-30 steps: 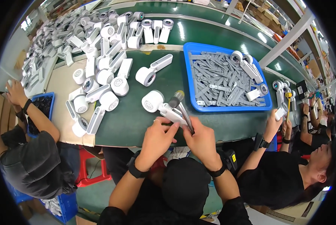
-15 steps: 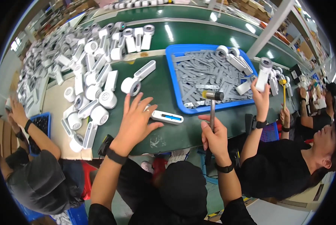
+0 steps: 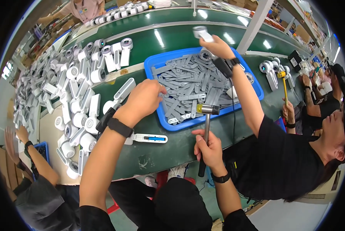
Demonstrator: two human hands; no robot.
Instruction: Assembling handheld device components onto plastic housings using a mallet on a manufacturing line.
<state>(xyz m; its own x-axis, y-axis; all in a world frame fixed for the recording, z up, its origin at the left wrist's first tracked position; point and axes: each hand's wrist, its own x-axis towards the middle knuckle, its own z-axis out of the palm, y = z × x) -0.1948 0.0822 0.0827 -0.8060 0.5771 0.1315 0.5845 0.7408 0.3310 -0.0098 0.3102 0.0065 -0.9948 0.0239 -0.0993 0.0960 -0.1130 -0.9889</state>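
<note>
My right hand (image 3: 210, 150) grips a hammer (image 3: 207, 127) by its handle, the head up in front of the blue tray (image 3: 162, 122). Over the tray's left rim reaches my left hand (image 3: 143, 98), back up, fingers bent together; whatever they may hold is hidden. Long grey plastic strips (image 3: 195, 77) fill the tray. Below my left wrist a white handheld fan (image 3: 151, 138) lies on the green table, its handle uncovered with a blue cylinder inside. Another white fan (image 3: 124, 90) lies beyond my left forearm, partly covered by it.
Many white fans (image 3: 78, 96) are heaped at the left. From the right a co-worker's arm (image 3: 245, 86) crosses the tray, the hand holding a white fan (image 3: 203, 34). A yellow hammer (image 3: 284, 82) is in a hand farther right. A metal post (image 3: 255, 27) stands behind the tray.
My left hand has left the uncovered fan and moved up and right to the tray, its spread fingers now bent. The co-worker's fan has swung left over the tray. The hammer remains in my right hand.
</note>
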